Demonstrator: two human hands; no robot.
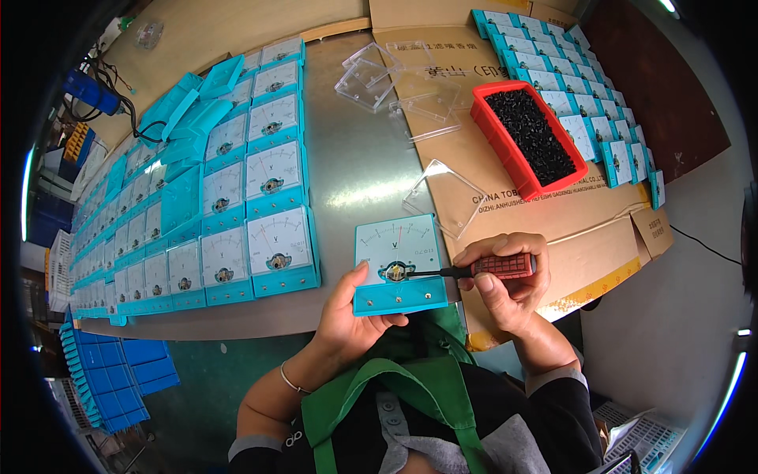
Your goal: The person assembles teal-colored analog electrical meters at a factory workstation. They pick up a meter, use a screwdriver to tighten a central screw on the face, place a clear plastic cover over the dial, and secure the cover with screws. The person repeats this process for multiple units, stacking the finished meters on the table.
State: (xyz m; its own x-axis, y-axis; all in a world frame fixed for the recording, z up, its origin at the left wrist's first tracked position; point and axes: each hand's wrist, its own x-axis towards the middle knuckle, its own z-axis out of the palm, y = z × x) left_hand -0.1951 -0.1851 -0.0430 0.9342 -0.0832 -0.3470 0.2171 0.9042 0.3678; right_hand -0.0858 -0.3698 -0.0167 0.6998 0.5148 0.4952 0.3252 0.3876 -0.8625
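A teal panel voltmeter [399, 296] with a white dial and a red needle is tilted up at the table's front edge. My left hand [347, 312] grips it from the left, thumb on the dial's edge and fingers beneath. In my right hand [509, 288] is a screwdriver [505, 266] with a dark red ribbed handle. Its black shaft points left across the meter, and the tip is at the round coil opening under the dial. Whether the tip touches a screw is too small to tell. Just beyond the meter lies a clear plastic cover [446, 195].
Rows of teal meters [276, 237] fill the left of the metal table [347, 158], with loose teal cases [197, 118] stacked on them. A red bin [482, 126] of small black parts stands on cardboard [505, 221]. More meters [553, 79] line the far right; clear covers [367, 83] lie far back.
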